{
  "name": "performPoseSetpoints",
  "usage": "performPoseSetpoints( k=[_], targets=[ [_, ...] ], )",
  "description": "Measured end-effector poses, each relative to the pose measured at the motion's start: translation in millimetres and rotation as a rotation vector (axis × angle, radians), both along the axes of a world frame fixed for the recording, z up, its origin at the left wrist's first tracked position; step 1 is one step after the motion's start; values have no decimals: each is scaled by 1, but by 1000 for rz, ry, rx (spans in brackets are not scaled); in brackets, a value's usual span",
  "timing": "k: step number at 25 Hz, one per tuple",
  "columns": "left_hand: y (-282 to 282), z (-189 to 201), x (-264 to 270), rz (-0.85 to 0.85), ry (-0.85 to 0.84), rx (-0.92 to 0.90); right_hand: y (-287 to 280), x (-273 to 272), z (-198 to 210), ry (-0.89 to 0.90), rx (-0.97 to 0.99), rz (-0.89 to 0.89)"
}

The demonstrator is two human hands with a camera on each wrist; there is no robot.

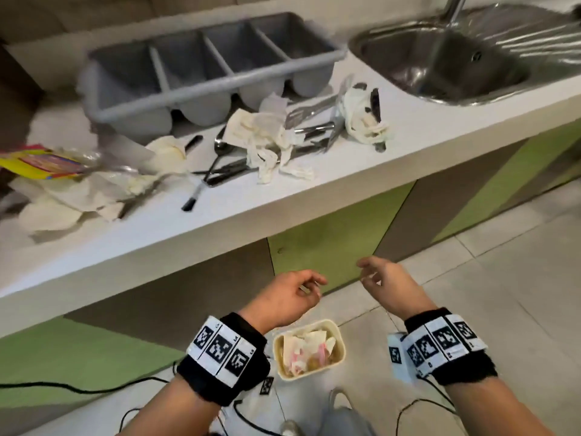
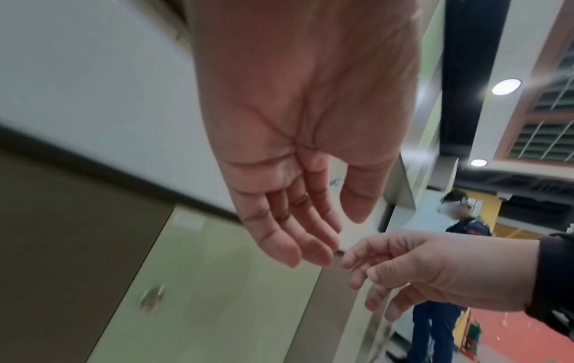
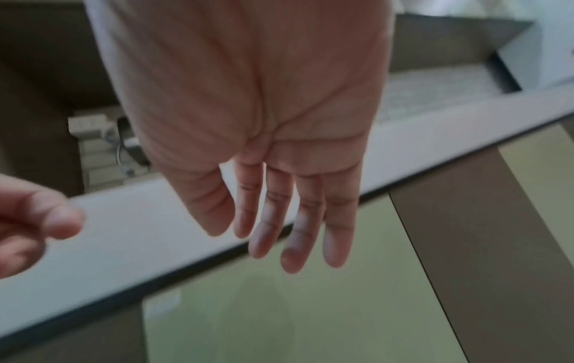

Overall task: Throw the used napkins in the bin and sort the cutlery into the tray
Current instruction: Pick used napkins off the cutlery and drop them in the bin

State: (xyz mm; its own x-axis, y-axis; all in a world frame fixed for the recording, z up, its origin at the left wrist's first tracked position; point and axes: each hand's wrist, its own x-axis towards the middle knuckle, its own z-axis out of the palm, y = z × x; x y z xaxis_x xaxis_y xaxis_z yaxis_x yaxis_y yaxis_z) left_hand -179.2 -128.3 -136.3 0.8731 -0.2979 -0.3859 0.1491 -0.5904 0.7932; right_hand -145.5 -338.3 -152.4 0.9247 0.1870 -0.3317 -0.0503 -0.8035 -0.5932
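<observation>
Left hand (image 1: 284, 298) and right hand (image 1: 388, 280) empty, fingers relaxed, near each other, apart.

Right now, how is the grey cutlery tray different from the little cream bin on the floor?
The cutlery tray sits on the counter; the bin stands on the floor. The tray is grey with four empty compartments; the bin is cream, undivided, holding crumpled napkins. Both are open-topped.

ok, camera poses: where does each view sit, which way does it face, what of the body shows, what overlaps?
Head: above, facing forward and down at counter, tray, bin; both forearms, left hand, right hand.
Left wrist: under the wrist, looking along the open palm at the cabinet front; right hand enters lower right.
Right wrist: same along its palm, toward the counter edge; left fingertips at left.
Shared: both hands appear in all three; both wrist views catch the cabinet panels.
</observation>
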Motion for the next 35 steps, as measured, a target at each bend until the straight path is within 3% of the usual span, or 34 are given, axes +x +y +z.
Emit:
performPoseSetpoints(
  k=[4,8,14,19,29,32,35],
  targets=[
    [12,76,17,69,-189,-20,-12,17,85,-151,31,-78],
    [22,120,39,208,-296,5,-18,36,129,-250,15,-59],
    [39,133,86,379,-402,241,-23,95,150,-247,-57,-41],
    [42,134,147,513,-413,332,-22,171,152,-273,-172,34],
    [30,129,215,120,-182,912,24,277,148,-220,-685,459],
    [31,123,221,38,-150,933,29,295,137,-148,-651,528],
    [34,120,223,92,-169,823,31,298,132,-186,-516,473]
  ],
)
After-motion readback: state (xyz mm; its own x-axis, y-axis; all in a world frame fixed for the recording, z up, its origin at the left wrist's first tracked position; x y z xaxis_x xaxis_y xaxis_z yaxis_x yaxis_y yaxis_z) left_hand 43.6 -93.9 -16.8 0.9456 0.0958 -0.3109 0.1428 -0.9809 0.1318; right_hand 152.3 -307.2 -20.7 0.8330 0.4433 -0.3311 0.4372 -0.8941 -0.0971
